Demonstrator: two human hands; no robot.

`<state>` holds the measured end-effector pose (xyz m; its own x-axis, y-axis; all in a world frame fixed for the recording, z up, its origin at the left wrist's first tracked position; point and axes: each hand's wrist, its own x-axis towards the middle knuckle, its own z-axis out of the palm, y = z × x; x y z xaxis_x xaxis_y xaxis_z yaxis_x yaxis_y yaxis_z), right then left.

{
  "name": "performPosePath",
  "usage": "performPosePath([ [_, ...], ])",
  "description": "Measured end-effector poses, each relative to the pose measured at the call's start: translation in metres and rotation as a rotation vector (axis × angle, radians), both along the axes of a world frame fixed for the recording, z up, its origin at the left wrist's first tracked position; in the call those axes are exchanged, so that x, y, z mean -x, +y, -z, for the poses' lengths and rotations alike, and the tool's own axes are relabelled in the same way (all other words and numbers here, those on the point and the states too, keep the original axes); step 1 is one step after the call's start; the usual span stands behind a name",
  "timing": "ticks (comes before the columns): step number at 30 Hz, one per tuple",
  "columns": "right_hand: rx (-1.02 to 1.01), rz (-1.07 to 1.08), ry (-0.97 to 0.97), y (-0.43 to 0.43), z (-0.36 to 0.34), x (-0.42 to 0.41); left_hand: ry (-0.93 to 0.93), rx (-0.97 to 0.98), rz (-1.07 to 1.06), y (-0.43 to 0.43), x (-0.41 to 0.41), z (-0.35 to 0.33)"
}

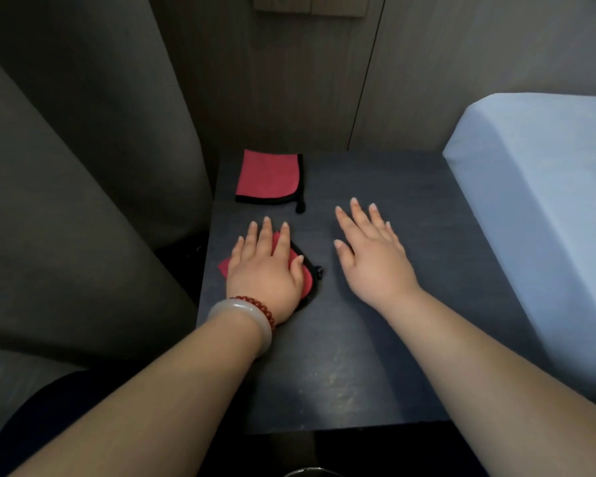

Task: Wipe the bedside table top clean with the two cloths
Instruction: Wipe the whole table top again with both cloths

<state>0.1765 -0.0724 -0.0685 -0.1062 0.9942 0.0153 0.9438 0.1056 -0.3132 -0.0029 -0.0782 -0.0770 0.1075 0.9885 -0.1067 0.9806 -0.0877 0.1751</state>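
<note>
The dark bedside table top (375,339) fills the middle of the view. A folded red cloth with black trim (269,177) lies flat at its far left corner, untouched. A second red cloth with black trim (308,280) lies nearer, mostly covered by my left hand (265,266), which presses flat on it with fingers spread. My right hand (369,253) rests flat on the bare table top to the right, fingers apart, holding nothing. A pale bangle and a red bead bracelet sit on my left wrist.
A bed with a light blue sheet (537,201) borders the table on the right. Dark grey curtains (83,166) hang close on the left. A wooden wall panel (289,80) with a switch plate (310,5) stands behind the table.
</note>
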Motion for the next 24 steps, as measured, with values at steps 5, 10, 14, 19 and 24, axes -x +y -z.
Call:
performPosePath([
  [5,0.001,-0.094,0.055,0.075,-0.016,0.027,-0.037,-0.070,0.010,-0.001,0.003,0.005],
  [10,0.073,-0.254,-0.031,0.120,-0.004,0.047,-0.051,-0.108,-0.007,-0.003,0.002,0.006],
  [14,0.079,-0.277,0.016,0.131,0.005,0.051,-0.056,-0.119,-0.007,-0.004,0.001,0.006],
  [19,-0.030,-0.206,-0.013,0.123,0.008,0.033,-0.060,-0.110,-0.013,-0.005,0.000,0.005],
  [24,-0.279,0.037,-0.088,0.089,0.011,-0.012,-0.055,-0.090,-0.012,-0.004,-0.001,0.003],
])
